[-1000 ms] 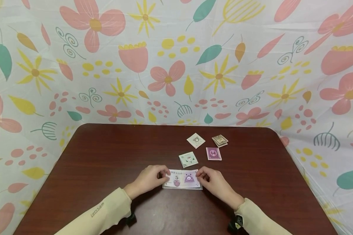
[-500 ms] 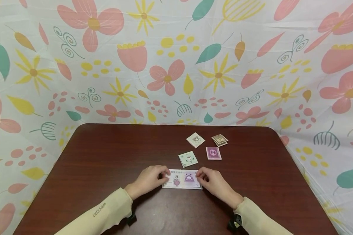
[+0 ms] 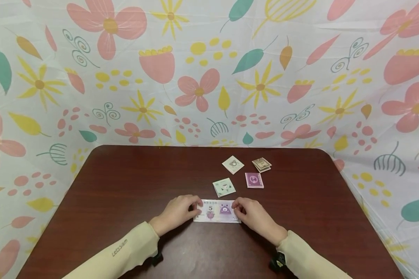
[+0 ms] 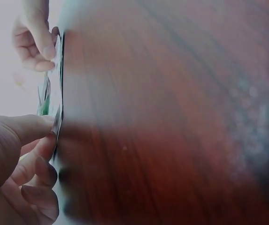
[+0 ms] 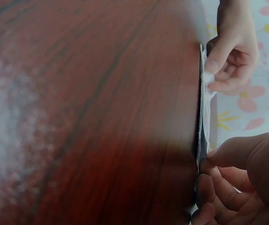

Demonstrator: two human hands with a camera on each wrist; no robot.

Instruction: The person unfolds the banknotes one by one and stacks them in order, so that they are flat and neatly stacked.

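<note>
A purple-and-white play banknote marked 5 lies on top of other paper, its long edge facing me, near the table's middle. My left hand pinches its left end between thumb and fingers. At the right end, my right hand pinches it the same way. Seen edge-on in the left wrist view, the thin paper stack sits low at the tabletop with the thumb on its upper face. The right wrist view shows the stack's layered edge, fingertips curled at its near corner.
Just beyond the banknote lie a folded green note, a folded purple note, a pale square note and a folded brown note. A flowered cloth hangs behind the dark wooden table.
The top banknote has settled flatter onto the paper beneath, and their front edges now nearly line up. Both hands keep their hold at the two ends.
</note>
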